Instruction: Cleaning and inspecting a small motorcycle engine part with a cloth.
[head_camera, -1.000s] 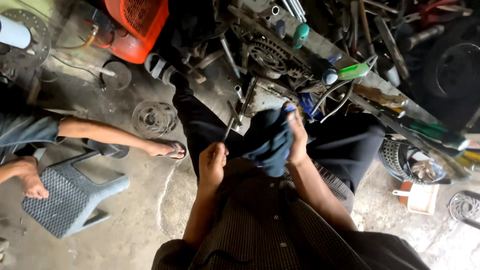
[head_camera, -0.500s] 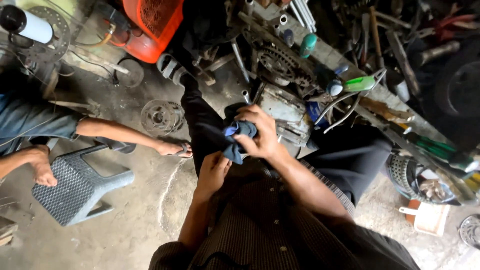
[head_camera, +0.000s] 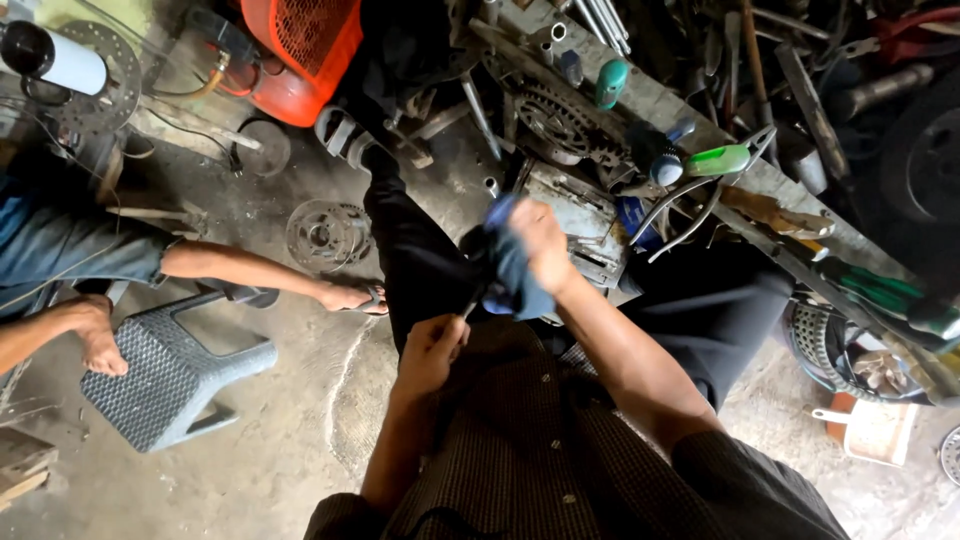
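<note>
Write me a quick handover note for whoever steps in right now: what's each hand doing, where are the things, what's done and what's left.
Right hand: closed on a crumpled blue cloth, held over the lap near the grey metal engine part at the bench edge.
Left hand: closed around the near end of a thin dark tool; its far end goes under the cloth.
Nearby: toothed metal sprocket and green-handled screwdriver on the cluttered bench; grey plastic stool tipped over on the concrete floor, beside another person's leg.
Done: cloth is wrapped over the tool.
Left: cannot tell how clean the tool is; it is covered.

left hand fingers curled | right hand fingers closed (forearm extended)
</note>
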